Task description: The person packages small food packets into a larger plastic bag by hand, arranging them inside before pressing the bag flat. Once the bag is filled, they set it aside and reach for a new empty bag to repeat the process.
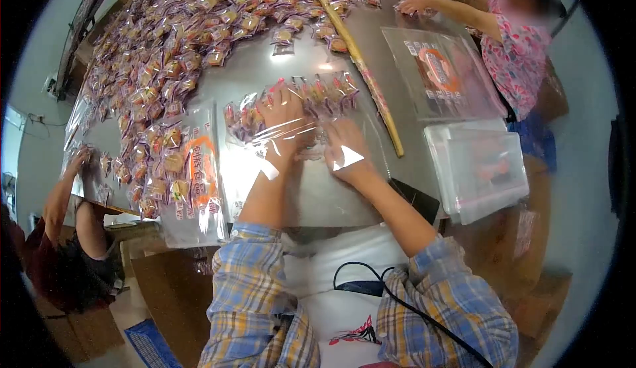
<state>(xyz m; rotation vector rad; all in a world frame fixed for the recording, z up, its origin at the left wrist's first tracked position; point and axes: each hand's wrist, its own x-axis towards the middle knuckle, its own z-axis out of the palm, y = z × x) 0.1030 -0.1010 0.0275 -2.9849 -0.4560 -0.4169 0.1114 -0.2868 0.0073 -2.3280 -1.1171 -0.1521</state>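
A clear plastic bag (311, 199) lies flat on the table in front of me, with glare on it. Both my hands reach in beneath its shiny film. Across its far end runs a row of small wrapped snack packets (331, 93) in clear and purple wrappers. My left hand (283, 117) is closed over packets at the middle of this row, its fingertips partly hidden by reflections. Just right of it, my right hand (346, 148) lies palm down, fingers laid out toward the near side of the row, apparently holding nothing.
Loose packets (165, 70) heap over the table's left and back. A long yellowish stick (361, 63) lies right of the row. Printed bags (437, 70) and a stack of clear bags (480, 169) lie right. Co-workers' hands show at the back right (421, 2) and left edge (81, 158).
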